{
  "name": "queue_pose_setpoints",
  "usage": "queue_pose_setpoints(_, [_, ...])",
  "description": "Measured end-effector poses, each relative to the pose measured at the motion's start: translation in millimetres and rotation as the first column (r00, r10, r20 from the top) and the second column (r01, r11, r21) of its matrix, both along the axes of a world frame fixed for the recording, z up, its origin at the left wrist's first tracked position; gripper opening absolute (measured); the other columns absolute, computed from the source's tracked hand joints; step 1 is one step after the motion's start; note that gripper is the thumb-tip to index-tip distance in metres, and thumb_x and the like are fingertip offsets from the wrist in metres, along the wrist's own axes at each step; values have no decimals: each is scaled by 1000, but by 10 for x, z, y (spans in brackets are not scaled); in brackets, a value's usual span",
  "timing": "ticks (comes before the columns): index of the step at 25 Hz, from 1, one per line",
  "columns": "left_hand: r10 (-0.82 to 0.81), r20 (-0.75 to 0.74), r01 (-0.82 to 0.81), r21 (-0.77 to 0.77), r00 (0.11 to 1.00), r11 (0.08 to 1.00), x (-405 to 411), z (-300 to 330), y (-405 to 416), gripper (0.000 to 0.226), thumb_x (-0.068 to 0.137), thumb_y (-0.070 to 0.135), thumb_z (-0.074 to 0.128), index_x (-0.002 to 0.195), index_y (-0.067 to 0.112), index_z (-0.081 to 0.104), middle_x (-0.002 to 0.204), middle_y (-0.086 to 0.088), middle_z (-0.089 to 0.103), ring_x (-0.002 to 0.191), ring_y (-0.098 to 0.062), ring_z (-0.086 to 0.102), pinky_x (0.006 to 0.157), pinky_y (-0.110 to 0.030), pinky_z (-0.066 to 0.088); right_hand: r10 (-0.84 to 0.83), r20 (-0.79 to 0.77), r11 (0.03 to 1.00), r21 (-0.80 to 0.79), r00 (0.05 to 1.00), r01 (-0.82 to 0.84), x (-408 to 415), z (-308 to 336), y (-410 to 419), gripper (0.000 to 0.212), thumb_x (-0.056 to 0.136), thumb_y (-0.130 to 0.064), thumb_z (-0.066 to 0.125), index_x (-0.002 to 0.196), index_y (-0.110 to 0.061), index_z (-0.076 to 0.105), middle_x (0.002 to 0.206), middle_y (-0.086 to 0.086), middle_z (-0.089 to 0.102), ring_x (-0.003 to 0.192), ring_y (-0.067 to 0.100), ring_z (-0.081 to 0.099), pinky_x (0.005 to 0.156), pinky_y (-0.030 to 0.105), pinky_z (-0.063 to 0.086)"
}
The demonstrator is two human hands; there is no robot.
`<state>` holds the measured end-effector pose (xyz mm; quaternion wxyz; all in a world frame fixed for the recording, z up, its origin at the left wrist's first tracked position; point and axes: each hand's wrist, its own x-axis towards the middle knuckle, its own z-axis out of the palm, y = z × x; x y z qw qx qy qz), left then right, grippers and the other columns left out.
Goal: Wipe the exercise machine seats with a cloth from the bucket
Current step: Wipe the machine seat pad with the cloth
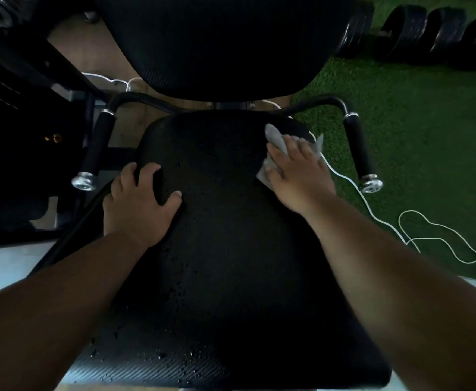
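At right edge of black padded seat (231, 263), my flat R hand (299, 176) presses grey cloth (276, 138), L hand (138, 204) grips seat's side; overshoot may drop cloth.

Cloth (276, 139) on seat (231, 249) rear right; backrest (222, 43) behind; handle (97, 145) each side; plates (406, 29), probably, far right.

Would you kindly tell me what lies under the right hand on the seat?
A grey cloth lies under the right hand, pressed on the black seat. Its edges poke out; the hand covers its middle.
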<state>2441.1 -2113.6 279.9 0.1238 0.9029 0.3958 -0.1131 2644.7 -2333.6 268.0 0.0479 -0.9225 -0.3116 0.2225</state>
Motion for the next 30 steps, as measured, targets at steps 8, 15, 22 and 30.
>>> queue_pose_setpoints(8, [11,-24,-11,-8,1000,1000,23,20,10,66,85,63,51,142,36,31,159,-9,23,141,-36,29,106,-55,33,373,-16,923,107,928,-369,-516,159,-110,59,95,-53,24,153,-41,25,165,-10,17,153,18,7,120,52,8])
queue_pose_setpoints(15, [15,-29,-15,-16,999,1000,19,5,16,67,85,64,49,142,37,29,159,-8,21,141,-35,28,108,-54,32,25,-31,1000,-7,999,-26,37,-67,602,60,97,-51,25,156,-38,18,167,-2,7,153,24,1,120,56,7])
queue_pose_setpoints(22, [12,-32,-13,-19,999,1000,20,10,25,68,83,65,48,142,36,30,158,-9,23,140,-35,29,108,-54,33,386,-52,918,124,921,-378,-251,106,-4,62,94,-58,28,153,-41,27,165,-12,16,153,16,6,121,53,6])
queue_pose_setpoints(30, [12,-43,-13,-32,999,999,23,19,23,68,84,65,49,142,37,29,159,-8,21,141,-34,28,109,-55,32,137,-49,991,9,989,-136,84,-110,916,62,97,-52,27,156,-36,16,167,1,7,153,25,2,118,58,4])
